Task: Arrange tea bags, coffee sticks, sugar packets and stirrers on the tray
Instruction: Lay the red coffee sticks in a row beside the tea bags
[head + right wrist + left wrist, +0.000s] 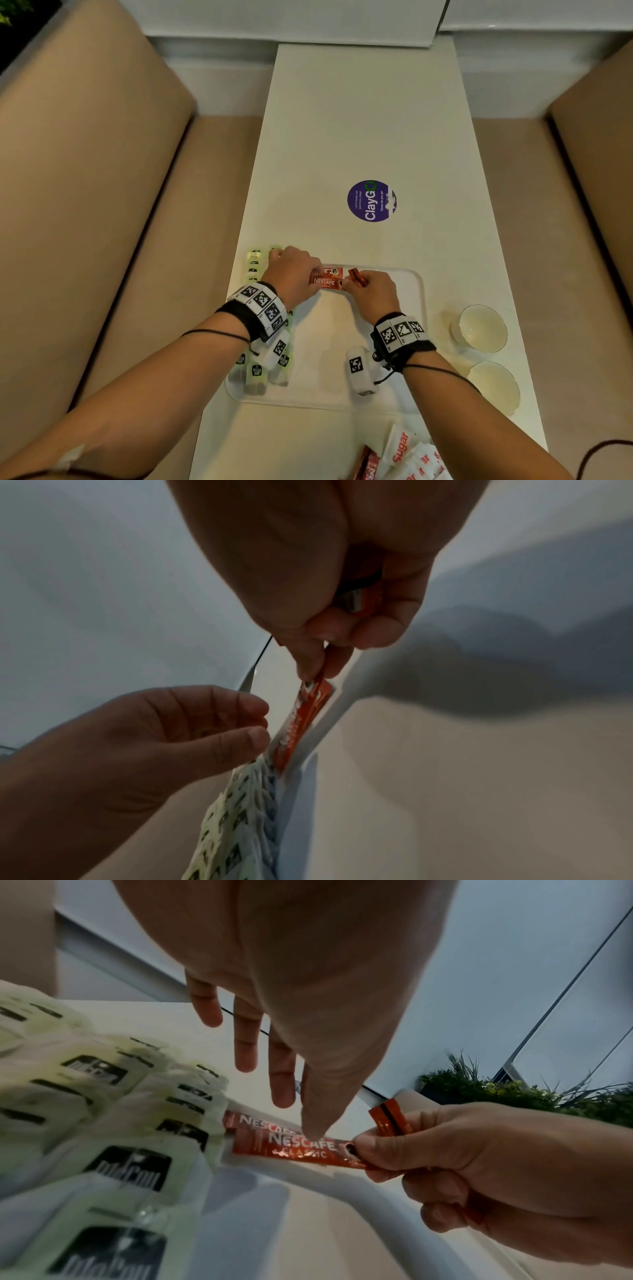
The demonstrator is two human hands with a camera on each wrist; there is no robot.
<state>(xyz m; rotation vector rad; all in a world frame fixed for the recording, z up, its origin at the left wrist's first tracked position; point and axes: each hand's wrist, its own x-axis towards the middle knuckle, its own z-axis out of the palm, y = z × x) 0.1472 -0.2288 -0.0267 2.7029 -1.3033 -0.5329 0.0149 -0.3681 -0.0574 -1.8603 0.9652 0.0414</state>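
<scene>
A white tray (pixel 419 286) lies on the white table. Green tea bags (pixel 255 267) (pixel 130 1167) (pixel 236 818) line the tray's left side. Two red Nescafe coffee sticks (pixel 327 281) (pixel 298 1148) (pixel 304 718) lie side by side along the far rim. My left hand (pixel 294 274) (pixel 315 1069) (pixel 154 737) hovers over them with straight fingers, its thumb pressing on the nearer stick. My right hand (pixel 370 291) (pixel 479 1164) (pixel 325 615) pinches that stick's right end and keeps spare sticks (pixel 357 275) (pixel 388 1118) (pixel 356 601) in its curled fingers.
Two pale bowls (pixel 483 327) (pixel 496 387) stand right of the tray. Sugar packets (pixel 411 455) and more coffee sticks (pixel 368 462) lie at the table's near edge. A purple sticker (pixel 371 201) marks the table's middle. Beige benches (pixel 85 205) flank the table.
</scene>
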